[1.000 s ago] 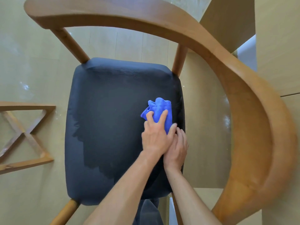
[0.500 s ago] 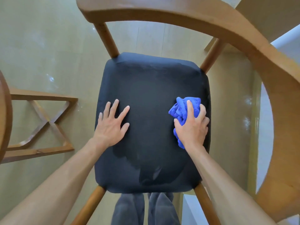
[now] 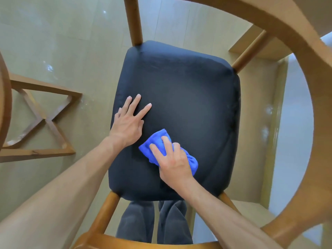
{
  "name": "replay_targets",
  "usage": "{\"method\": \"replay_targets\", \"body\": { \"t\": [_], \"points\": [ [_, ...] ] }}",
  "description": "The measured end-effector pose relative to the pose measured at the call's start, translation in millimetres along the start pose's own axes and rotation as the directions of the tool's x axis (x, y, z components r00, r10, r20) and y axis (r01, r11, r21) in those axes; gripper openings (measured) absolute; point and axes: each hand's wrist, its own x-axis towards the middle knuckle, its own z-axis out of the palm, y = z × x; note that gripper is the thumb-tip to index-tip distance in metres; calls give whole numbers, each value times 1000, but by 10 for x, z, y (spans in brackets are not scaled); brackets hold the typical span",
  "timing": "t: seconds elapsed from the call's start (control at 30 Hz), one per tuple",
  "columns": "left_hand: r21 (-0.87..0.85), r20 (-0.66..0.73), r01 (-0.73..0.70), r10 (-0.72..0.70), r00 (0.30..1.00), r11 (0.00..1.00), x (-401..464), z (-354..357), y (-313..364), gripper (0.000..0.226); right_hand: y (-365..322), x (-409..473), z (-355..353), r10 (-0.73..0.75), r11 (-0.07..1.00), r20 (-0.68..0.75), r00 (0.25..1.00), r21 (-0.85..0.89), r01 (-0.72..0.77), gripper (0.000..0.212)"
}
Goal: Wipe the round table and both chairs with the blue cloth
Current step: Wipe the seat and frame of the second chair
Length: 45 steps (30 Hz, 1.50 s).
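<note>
I look straight down on a wooden chair with a black padded seat [image 3: 188,90] and a curved wooden backrest rail [image 3: 309,72] that arcs around the right side. My right hand [image 3: 172,160] presses the bunched blue cloth [image 3: 154,142] onto the near middle of the seat, fingers spread over it. My left hand [image 3: 128,121] lies flat on the seat's left part, fingers apart, holding nothing. The round table's rim [image 3: 4,97] shows only as a wooden edge at the far left.
The table's wooden cross-shaped base [image 3: 43,121] stands on the glossy beige floor [image 3: 53,42] left of the chair. My dark trouser legs [image 3: 154,221] are under the seat's near edge. A pale wall or panel [image 3: 294,141] runs along the right.
My right hand has slid the blue cloth from the seat's right edge towards the near middle. The left hand stays flat on the left part. The view has shifted over the chair.
</note>
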Motion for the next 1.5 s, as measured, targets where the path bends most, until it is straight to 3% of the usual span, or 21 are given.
{"method": "replay_targets", "body": {
  "t": [0.1,0.13,0.2,0.3,0.47,0.6,0.83,0.93,1.0,1.07,1.2,1.27,1.33,1.5],
  "points": [
    [1,-2,21,-21,1000,1000,3,22,19,61,12,-296,18,-331,943,78,940,71,326,61],
    [4,1,21,-21,1000,1000,3,27,22,61,42,-381,27,-384,920,110,917,128,370,62],
    [7,-12,21,-21,1000,1000,-5,45,29,62,159,-471,18,-359,917,110,927,225,329,65],
    [-13,-44,30,-30,999,999,-14,63,57,63,327,-436,8,-267,942,59,962,228,248,58],
    [-17,-38,38,-39,999,999,3,40,84,64,317,-408,156,-361,925,13,933,133,356,52],
    [-13,-47,36,-37,998,999,19,30,79,65,523,-297,175,-381,924,-6,924,37,381,60],
    [-27,-79,53,-55,995,998,0,61,93,63,1789,179,-181,-35,999,-227,973,-48,25,56],
    [-26,-104,62,-64,992,998,-12,92,110,63,2463,433,-369,247,966,-138,959,-37,-254,61],
    [-25,-122,65,-68,990,998,-18,115,118,64,2727,533,-345,380,925,-74,922,22,-380,61],
    [-28,-129,59,-63,990,998,-13,124,110,64,2750,540,-244,511,845,-64,857,221,-487,60],
    [-19,-119,71,-72,990,997,-17,108,116,64,2396,200,-72,782,532,-18,623,541,-652,50],
    [-28,-111,87,-89,990,996,-21,100,157,65,2155,-33,-51,814,489,20,581,517,-702,50],
    [-34,-90,104,-107,990,994,-20,74,189,65,1848,-234,-45,809,522,41,587,411,-747,53],
    [-26,1,101,-101,995,995,23,-65,190,63,969,-678,-57,657,694,183,731,231,-681,61]
  ]
}}
